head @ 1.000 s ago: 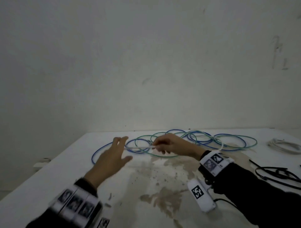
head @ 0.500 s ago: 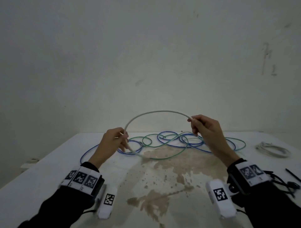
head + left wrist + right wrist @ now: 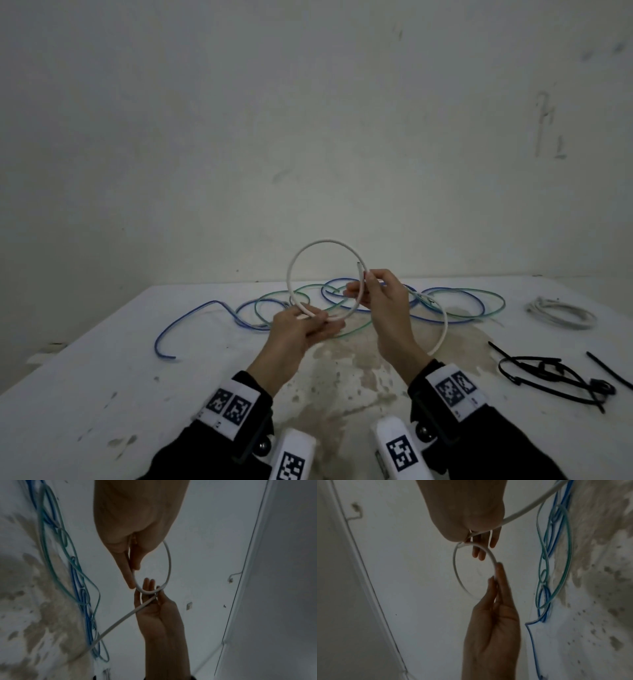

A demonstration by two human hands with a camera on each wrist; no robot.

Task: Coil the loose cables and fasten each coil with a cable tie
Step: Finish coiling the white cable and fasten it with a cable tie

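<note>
A white cable is bent into one round loop held up above the table. My left hand pinches the bottom of the loop between thumb and fingers. My right hand pinches the loop's right side, where the cut end sticks up. The cable's tail hangs down to the right of that hand. The left wrist view shows my left fingers on the loop. In the right wrist view the loop hangs between both hands. Loose blue cable and green cable lie tangled behind.
A coiled whitish cable lies at the far right of the white table. Black cable ties lie near the right edge. A brown stain spreads under my hands. A pale wall rises just behind the table.
Both hands lifted the white cable off the table and then came together. The wide arch between them has closed into a full loop.
</note>
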